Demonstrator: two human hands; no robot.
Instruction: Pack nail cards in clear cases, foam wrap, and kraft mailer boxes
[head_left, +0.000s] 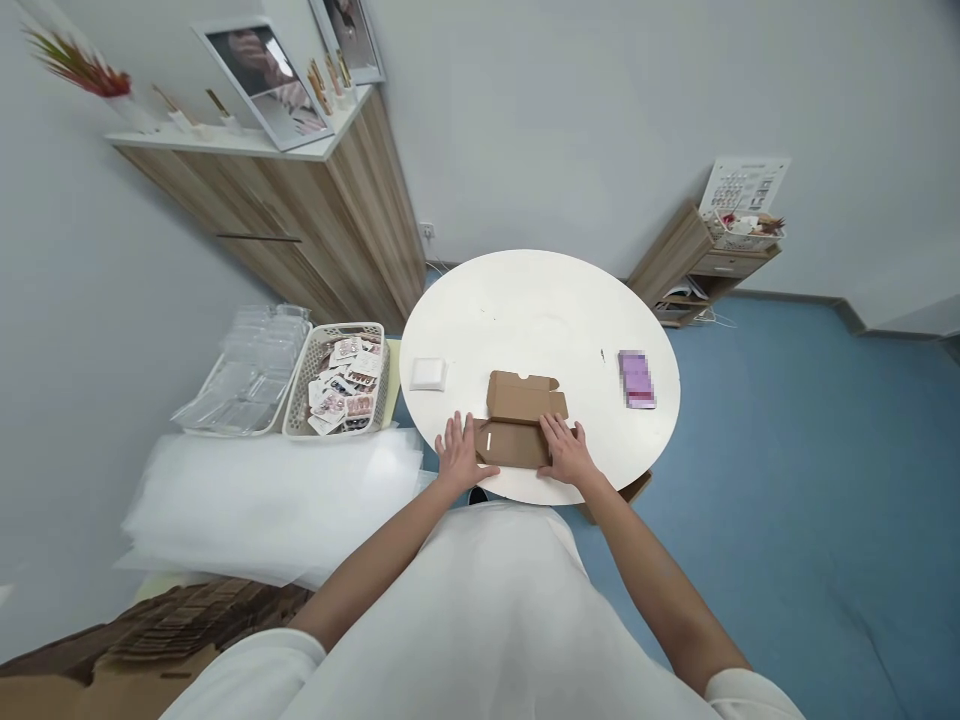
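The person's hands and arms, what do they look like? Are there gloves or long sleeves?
No gloves: the left hand and right hand are bare, each with five fingers. The forearms are bare too, with no watch or bracelet showing. The sleeves are short, plain and white.

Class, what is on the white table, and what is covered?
A brown carton, the left hand and right hand touching it; a white packet; a purple item; dark specks. The carton hides the tabletop beneath.
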